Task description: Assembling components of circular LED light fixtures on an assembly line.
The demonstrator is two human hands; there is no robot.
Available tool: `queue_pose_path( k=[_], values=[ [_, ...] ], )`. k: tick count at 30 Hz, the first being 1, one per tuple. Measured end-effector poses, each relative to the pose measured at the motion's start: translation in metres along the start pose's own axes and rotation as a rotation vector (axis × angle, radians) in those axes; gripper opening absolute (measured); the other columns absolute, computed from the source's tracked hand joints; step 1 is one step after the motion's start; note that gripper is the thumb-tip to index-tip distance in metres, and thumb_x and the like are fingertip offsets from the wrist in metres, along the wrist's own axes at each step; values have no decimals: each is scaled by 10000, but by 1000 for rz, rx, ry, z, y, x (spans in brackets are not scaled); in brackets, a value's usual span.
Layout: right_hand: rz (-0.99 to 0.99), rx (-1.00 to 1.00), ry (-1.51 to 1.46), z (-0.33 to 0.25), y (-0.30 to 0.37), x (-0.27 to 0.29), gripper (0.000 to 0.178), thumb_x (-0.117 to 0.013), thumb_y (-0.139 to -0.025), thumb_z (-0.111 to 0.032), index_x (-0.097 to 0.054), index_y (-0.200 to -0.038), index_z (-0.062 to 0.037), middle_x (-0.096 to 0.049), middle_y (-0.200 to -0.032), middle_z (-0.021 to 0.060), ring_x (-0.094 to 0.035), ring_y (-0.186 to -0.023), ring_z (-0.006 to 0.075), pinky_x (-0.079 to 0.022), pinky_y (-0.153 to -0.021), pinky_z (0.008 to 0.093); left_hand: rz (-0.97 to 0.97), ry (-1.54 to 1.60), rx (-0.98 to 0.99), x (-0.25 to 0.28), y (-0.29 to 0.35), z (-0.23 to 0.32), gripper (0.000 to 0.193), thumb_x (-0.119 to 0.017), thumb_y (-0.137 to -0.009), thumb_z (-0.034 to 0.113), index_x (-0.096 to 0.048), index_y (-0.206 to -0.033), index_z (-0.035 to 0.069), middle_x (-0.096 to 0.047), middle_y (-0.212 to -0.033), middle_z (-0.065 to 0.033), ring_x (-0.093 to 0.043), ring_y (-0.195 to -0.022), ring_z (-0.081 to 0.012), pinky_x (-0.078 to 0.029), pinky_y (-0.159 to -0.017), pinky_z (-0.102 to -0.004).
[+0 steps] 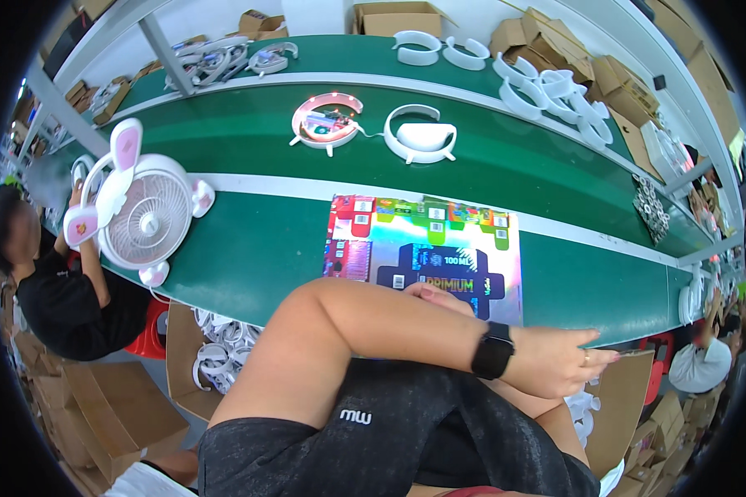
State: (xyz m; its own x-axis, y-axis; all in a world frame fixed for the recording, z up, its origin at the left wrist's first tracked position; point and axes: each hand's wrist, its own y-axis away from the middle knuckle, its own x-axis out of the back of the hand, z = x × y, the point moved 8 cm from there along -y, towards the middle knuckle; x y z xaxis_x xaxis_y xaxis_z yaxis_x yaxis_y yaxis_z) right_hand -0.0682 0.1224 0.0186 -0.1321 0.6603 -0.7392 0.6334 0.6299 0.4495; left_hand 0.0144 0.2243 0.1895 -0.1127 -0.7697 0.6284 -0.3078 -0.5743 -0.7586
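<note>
My forearms are crossed over the table's near edge. My left hand reaches across to the right, past a black watch on its wrist. Its fingers stretch out with a ring on one, holding nothing I can see. Behind the left forearm, my right hand shows only in part, over the shiny, brightly printed sheet. Most of its fingers are hidden. Beyond the sheet, a ring-shaped assembly with lit lights and exposed wiring stands on the green surface. A thin wire runs from it to a white ring-shaped housing.
A white fan with rabbit ears stands on the left of the green table. White curved shells lie at the back right. A carton of white parts sits below the edge. A person sits at the left.
</note>
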Motion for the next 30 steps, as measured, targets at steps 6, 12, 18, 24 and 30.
queue_pose_path(
  k=[6, 12, 18, 24, 30],
  values=[
    [-108, 350, 332, -52, 9, 25, 262, -548, -959, -246, -631, -1055, -17, -651, -1043, 126, -629, -977, 246, -484, -875, 387, -183, -27, 330, 57, 74, -53, 246, -619, -736, 189, -687, -930, 53, -636, -1145, -159, -502, -1263, -345, -436, -1001, -473],
    [703, 1118, 1742, -192, -32, 46, 322, -687, -795, -144, -629, -1099, -55, -603, -1168, 130, -555, -1124, 338, -491, -900, 427, -581, -551, 1469, 152, 285, -192, 444, -732, -794, 249, -612, -1185, 77, -517, -1360, -199, -573, -1177, -353, -499, -923, -445],
    [881, 815, 2199, -238, -104, 83, 260, -634, -785, -89, -666, -1040, -52, -565, -1192, 138, -543, -1140, 319, -478, -915, 438, -725, -689, 1641, 164, 405, -221, 400, -681, -861, 305, -627, -1192, 87, -437, -1436, -149, -396, -1366, -328, -408, -1029, -548],
    [934, 725, 2280, -239, -79, 81, 226, -651, -776, -93, -672, -993, -33, -549, -1203, 142, -541, -1129, 308, -460, -925, 431, -408, -692, 1483, 148, 392, -228, 282, -706, -844, 250, -652, -1058, 73, -517, -1366, -150, -452, -1327, -315, -379, -1053, -530],
    [860, 1042, 2136, -218, -21, 56, 317, -751, -756, -162, -634, -1010, -13, -552, -1263, 164, -535, -1172, 345, -440, -981, 457, -468, -722, 1369, 137, 382, -235, 275, -723, -819, 225, -661, -1038, 72, -534, -1277, -177, -388, -1363, -369, -355, -1084, -518]
  ],
)
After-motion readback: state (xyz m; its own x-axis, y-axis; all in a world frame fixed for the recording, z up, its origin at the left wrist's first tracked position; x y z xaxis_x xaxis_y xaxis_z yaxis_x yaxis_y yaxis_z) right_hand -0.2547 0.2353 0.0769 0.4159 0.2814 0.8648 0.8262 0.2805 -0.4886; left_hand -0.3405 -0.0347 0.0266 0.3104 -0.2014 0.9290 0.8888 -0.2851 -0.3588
